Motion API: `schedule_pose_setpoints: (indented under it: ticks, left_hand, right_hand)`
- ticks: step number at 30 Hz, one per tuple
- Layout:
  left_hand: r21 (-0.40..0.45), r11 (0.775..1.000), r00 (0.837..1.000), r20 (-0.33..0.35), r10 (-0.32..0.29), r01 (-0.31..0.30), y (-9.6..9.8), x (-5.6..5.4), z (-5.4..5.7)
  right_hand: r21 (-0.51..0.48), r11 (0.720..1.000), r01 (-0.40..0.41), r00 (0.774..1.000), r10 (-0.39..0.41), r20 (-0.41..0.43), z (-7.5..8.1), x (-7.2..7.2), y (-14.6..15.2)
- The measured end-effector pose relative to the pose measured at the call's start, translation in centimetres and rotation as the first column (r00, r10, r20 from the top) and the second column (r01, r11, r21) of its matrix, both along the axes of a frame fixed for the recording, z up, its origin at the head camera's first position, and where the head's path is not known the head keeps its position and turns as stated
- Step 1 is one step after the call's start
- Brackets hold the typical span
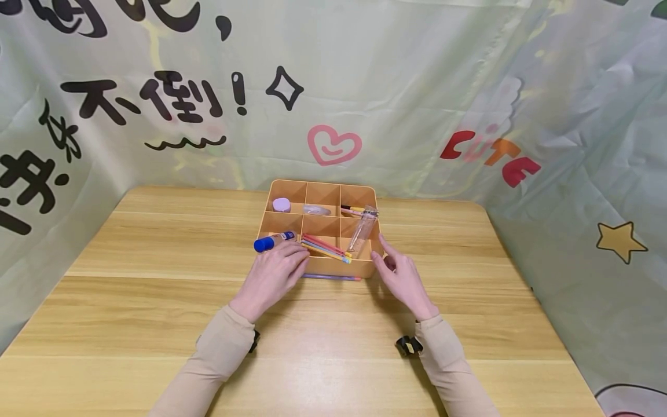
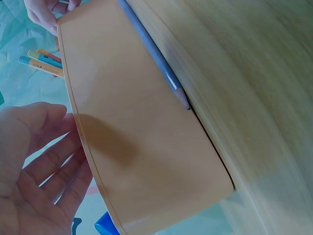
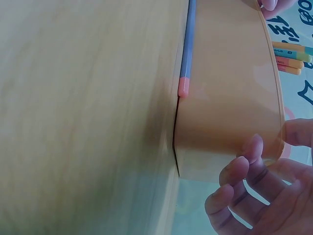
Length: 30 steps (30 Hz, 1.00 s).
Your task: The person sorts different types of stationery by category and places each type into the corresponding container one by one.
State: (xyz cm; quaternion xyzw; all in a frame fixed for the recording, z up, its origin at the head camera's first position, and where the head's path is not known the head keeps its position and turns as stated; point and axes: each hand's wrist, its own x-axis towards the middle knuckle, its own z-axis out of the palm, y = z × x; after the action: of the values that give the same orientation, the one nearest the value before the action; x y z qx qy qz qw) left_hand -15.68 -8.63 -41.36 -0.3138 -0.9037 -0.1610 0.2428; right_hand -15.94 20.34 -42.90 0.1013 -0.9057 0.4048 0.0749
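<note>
A tan six-compartment organizer box (image 1: pixel 333 267) stands at the far middle of the table. My left hand (image 1: pixel 275 272) is at its front rim, with fairly straight fingers reaching behind the front wall; their tips are hidden. Beside those fingers a blue-capped glue stick (image 1: pixel 274 241) lies across the front left compartment. Several colored pencils (image 1: pixel 328 248) lie slantwise over the front middle one. With thumb on the rim and index finger along the side wall, my right hand (image 1: pixel 403 281) holds the front right corner. Its other fingers (image 3: pixel 234 170) are loosely curled outside the box.
A purple pencil (image 1: pixel 332 277) lies on the table along the box's front wall. A clear tube (image 1: pixel 363 231) leans in the front right compartment. Further back are a lilac item (image 1: pixel 281 205), a translucent piece (image 1: pixel 316 209) and pencils (image 1: pixel 352 210). Printed cloth (image 1: pixel 406 87) hangs behind the table.
</note>
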Motion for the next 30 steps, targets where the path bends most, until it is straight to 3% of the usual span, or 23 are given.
schedule_pose_setpoints:
  ticks: [7, 12, 17, 20, 25, 27, 30]
  left_hand:
    - [0.004, 1.0, 1.0, 0.005, -0.003, 0.003, 0.0, 0.0, 0.1]
    - [-0.043, 0.999, 0.999, 0.036, 0.011, -0.01, 0.0, 0.3, 0.4]
    - [-0.083, 0.996, 0.993, 0.11, 0.044, -0.035, 0.1, 0.7, 0.8]
    - [-0.081, 0.996, 0.988, 0.147, 0.051, -0.04, 0.1, 0.9, 1.0]
    - [-0.063, 0.998, 0.982, 0.184, 0.043, -0.032, -0.1, 0.9, 1.1]
    - [-0.055, 0.998, 0.981, 0.191, 0.039, -0.029, -0.1, 0.9, 1.2]
    - [-0.045, 0.999, 0.979, 0.2, 0.034, -0.026, -0.1, 0.8, 1.2]
  right_hand:
    - [0.008, 1.0, 0.008, 1.0, -0.008, -0.006, -0.1, 0.0, 0.0]
    - [0.005, 1.0, 0.0, 1.0, 0.0, -0.004, -0.1, -0.2, 0.1]
    - [-0.09, 0.995, -0.05, 0.994, 0.059, 0.093, 0.2, -0.4, 0.6]
    - [-0.161, 0.986, -0.038, 0.986, 0.064, 0.155, 0.8, -0.3, 0.9]
    - [-0.172, 0.985, -0.019, 0.999, 0.025, 0.031, 1.3, 0.1, 1.1]
    - [-0.135, 0.99, -0.046, 0.999, 0.044, -0.024, 1.4, 0.2, 1.1]
    - [-0.083, 0.989, -0.122, 0.993, 0.122, -0.011, 1.6, 0.5, 0.9]
